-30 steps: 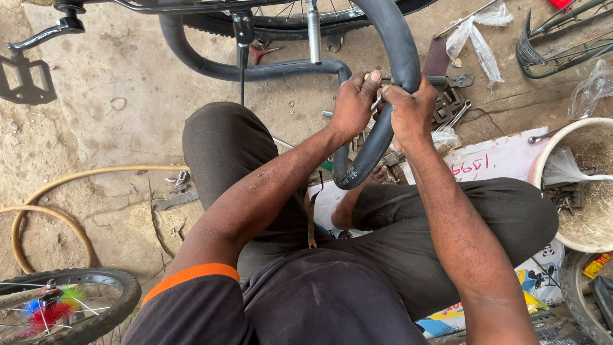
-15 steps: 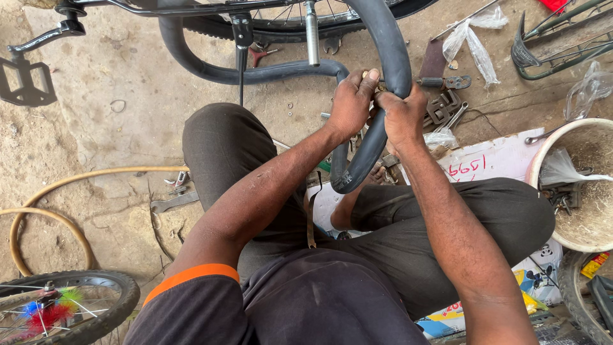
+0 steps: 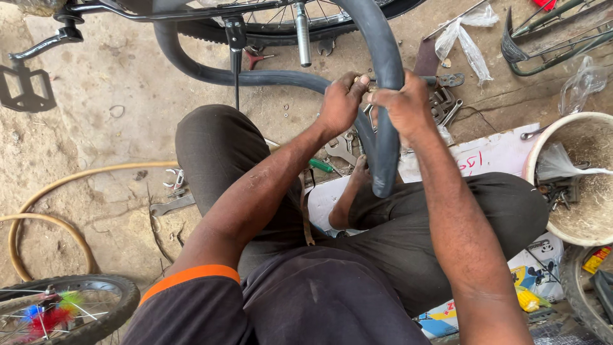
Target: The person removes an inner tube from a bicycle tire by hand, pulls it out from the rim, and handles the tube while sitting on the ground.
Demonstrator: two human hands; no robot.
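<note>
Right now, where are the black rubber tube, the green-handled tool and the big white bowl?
black rubber inner tube (image 3: 387, 96), head view, on its curved side above the hands.
green-handled tool (image 3: 321, 165), head view, on its handle.
big round white bowl (image 3: 535, 145), head view, on its left rim.

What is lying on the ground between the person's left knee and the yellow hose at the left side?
In the head view, between the left knee and the yellow hose lie a small metal clamp and a flat metal wrench, on bare sandy ground.
</note>
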